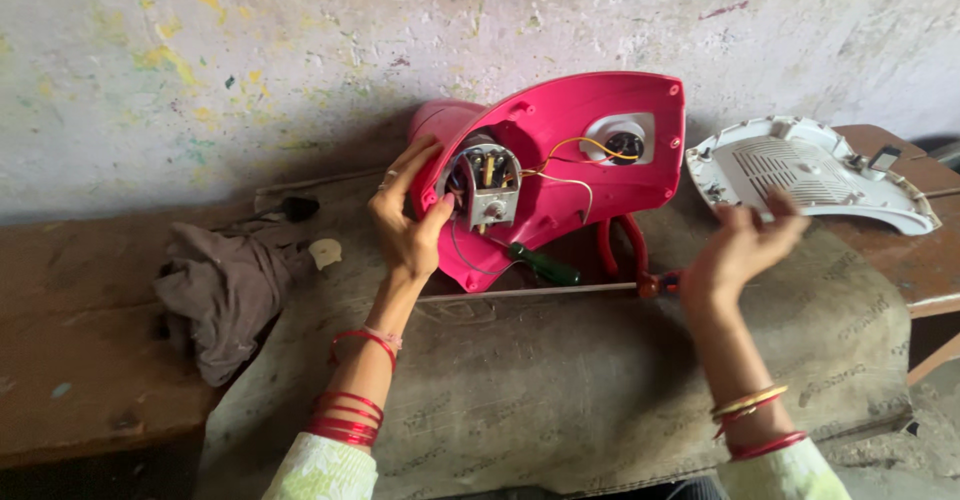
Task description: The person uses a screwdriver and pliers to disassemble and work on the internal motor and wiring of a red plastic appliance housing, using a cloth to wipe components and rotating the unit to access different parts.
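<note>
Left hand (405,222): grips edge of pink appliance housing (585,160), tilted, wiring exposed.
Right hand (742,248): open, empty, near white cover (810,170).
Screwdriver (545,265): green handle, beneath housing.

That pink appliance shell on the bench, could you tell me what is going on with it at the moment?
A person is steadying the pink housing on its side with the left hand, which grips its edge beside the exposed switch block and yellow wires. The right hand hangs open and empty near the white vented cover, which lies apart to the right. A green-handled screwdriver rests under the housing on the sacking-covered bench. A crumpled grey cloth lies to the left.
</note>
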